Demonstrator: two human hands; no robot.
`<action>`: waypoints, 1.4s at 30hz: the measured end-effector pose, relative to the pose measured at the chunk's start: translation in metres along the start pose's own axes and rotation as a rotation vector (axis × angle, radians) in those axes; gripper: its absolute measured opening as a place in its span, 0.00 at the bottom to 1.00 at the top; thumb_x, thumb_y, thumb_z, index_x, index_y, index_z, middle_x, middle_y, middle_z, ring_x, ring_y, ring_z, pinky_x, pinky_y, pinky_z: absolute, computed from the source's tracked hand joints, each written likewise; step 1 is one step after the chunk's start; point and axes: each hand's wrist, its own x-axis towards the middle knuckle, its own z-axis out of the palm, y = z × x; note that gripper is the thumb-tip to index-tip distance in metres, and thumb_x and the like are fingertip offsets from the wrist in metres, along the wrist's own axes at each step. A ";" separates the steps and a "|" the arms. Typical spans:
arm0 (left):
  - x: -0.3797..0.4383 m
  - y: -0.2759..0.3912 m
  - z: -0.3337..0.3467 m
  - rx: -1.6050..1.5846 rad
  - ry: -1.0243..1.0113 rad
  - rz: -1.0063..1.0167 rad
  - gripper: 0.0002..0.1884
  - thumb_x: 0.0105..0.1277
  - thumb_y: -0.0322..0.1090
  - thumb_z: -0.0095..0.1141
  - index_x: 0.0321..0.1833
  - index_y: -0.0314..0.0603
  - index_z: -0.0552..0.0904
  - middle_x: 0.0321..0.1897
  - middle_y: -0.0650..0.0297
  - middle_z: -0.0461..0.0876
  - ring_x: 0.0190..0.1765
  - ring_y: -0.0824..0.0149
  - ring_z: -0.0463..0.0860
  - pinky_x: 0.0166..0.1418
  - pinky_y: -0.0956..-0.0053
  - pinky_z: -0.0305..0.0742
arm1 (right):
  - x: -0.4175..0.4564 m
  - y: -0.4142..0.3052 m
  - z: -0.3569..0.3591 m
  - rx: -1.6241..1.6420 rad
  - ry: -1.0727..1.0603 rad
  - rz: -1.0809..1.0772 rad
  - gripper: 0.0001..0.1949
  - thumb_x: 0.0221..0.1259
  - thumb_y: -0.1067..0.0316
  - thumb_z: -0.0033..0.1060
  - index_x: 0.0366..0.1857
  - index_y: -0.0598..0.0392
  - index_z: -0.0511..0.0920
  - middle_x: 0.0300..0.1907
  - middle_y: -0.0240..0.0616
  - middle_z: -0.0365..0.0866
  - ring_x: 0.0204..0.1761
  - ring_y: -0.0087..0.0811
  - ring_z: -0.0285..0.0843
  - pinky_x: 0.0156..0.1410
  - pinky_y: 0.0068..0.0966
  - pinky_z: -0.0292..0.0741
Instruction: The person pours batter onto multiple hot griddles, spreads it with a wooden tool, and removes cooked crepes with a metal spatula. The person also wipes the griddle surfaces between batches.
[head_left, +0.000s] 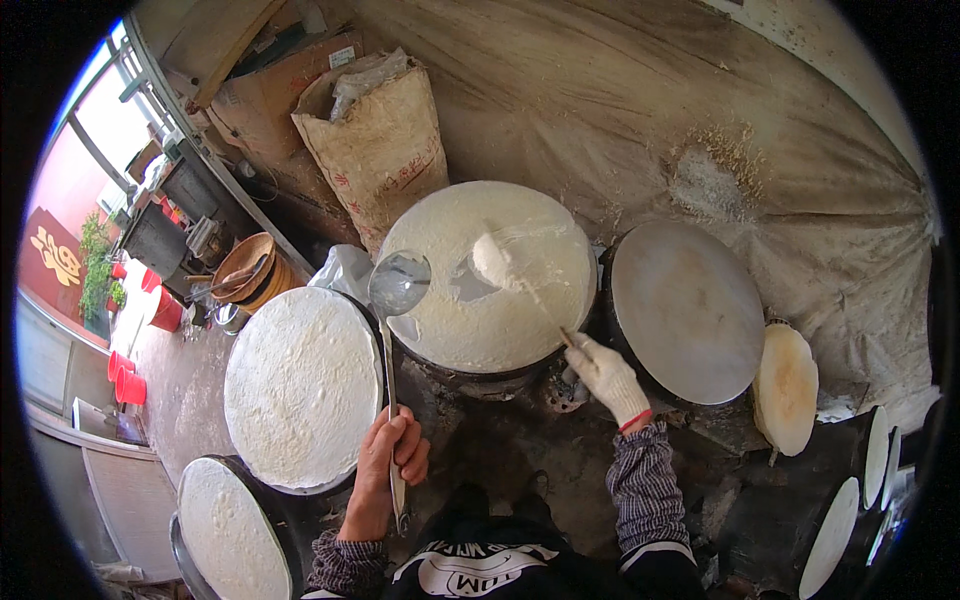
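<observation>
My left hand (390, 454), bare, grips the handle of a metal ladle (400, 283); the ladle's bowl is over the left edge of a round griddle covered with pale batter (450, 330). My right hand (609, 379), in a white knitted glove with a red cuff edge, holds a thin-handled spreader (499, 262). Its batter-coated head lies on the batter, beside a grey uncoated patch near the middle. Left of that griddle is another with a white, bumpy batter sheet (304, 386). To the right stands a bare grey griddle (686, 311).
A browned round flatbread (786, 388) sits at the right. A further coated griddle (232, 529) is at the lower left. Behind stand a woven sack (382, 142) and cardboard boxes (262, 105). Stacked baskets (255, 274) and red buckets (163, 309) are to the left.
</observation>
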 end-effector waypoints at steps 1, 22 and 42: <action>0.001 -0.001 -0.001 0.001 0.001 0.003 0.08 0.75 0.42 0.47 0.43 0.47 0.71 0.17 0.73 0.58 0.15 0.76 0.59 0.18 0.79 0.56 | -0.005 0.005 0.002 0.052 -0.056 0.048 0.23 0.71 0.53 0.49 0.66 0.51 0.71 0.34 0.37 0.84 0.29 0.25 0.79 0.38 0.23 0.76; 0.018 0.022 0.018 0.123 0.006 0.044 0.10 0.75 0.40 0.47 0.35 0.46 0.67 0.20 0.70 0.63 0.19 0.73 0.67 0.21 0.76 0.64 | -0.011 -0.010 0.002 -0.009 -0.162 0.031 0.24 0.73 0.54 0.47 0.68 0.53 0.68 0.48 0.49 0.84 0.45 0.38 0.85 0.51 0.29 0.78; 0.060 0.036 0.024 0.180 -0.032 -0.056 0.10 0.70 0.39 0.53 0.37 0.42 0.70 0.22 0.66 0.70 0.23 0.67 0.74 0.25 0.70 0.70 | -0.026 -0.021 0.005 0.459 -0.383 0.236 0.27 0.74 0.56 0.46 0.69 0.64 0.62 0.34 0.37 0.84 0.24 0.22 0.77 0.30 0.20 0.73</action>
